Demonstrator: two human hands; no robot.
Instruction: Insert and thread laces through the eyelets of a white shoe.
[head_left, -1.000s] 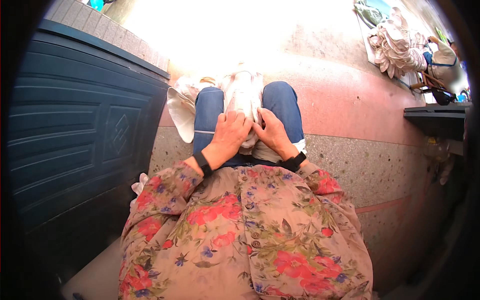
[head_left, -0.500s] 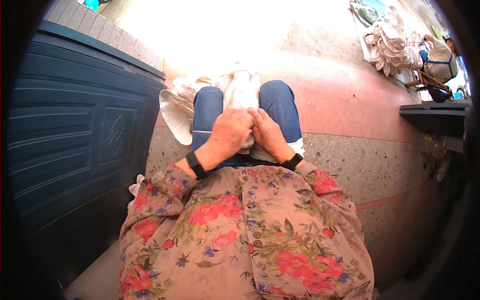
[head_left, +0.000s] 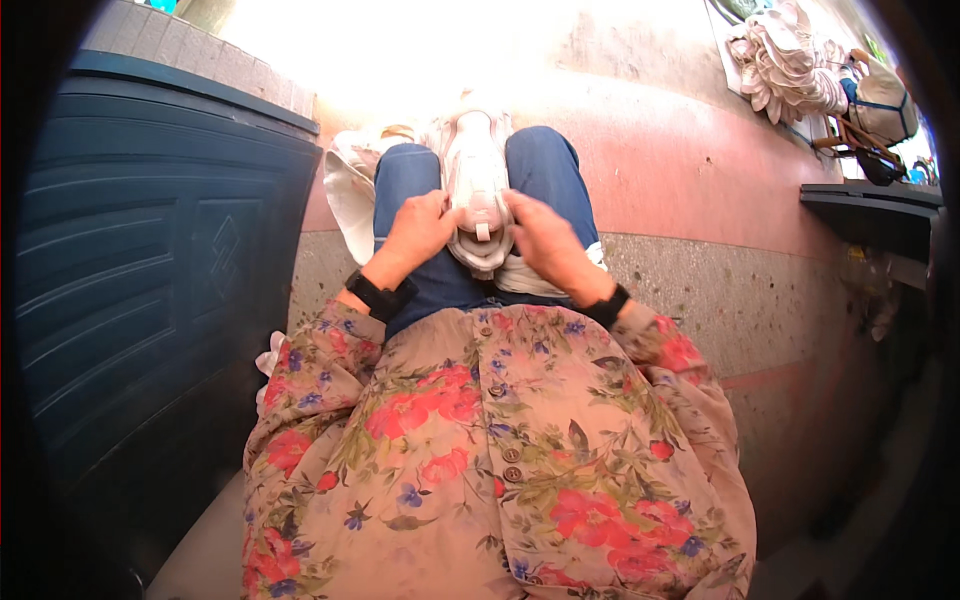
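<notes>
A pale pinkish-white sneaker [head_left: 478, 185] stands propped between my knees, its heel end toward me and a small white tab on its tongue. My left hand [head_left: 425, 228] is at the shoe's left edge beside the tongue, fingers curled in and closed on it. Across the tongue, my right hand [head_left: 548, 240] has its fingertips by the shoe's right edge; motion blurs them, so its grip is unclear. Both wrists wear black bands. My blue jeans [head_left: 545, 165] flank the shoe.
Pale fabric or shoe pieces [head_left: 350, 190] lie beside my left knee. A dark blue panelled door [head_left: 170, 240] stands at left. Heaped pale shoe pieces [head_left: 785, 65] and a white bag with blue straps [head_left: 882, 105] are at far right, above a dark ledge [head_left: 870, 205].
My hands, together over the tongue half a second ago, have parted to either side of it. The shoe's tongue and heel end are now uncovered.
</notes>
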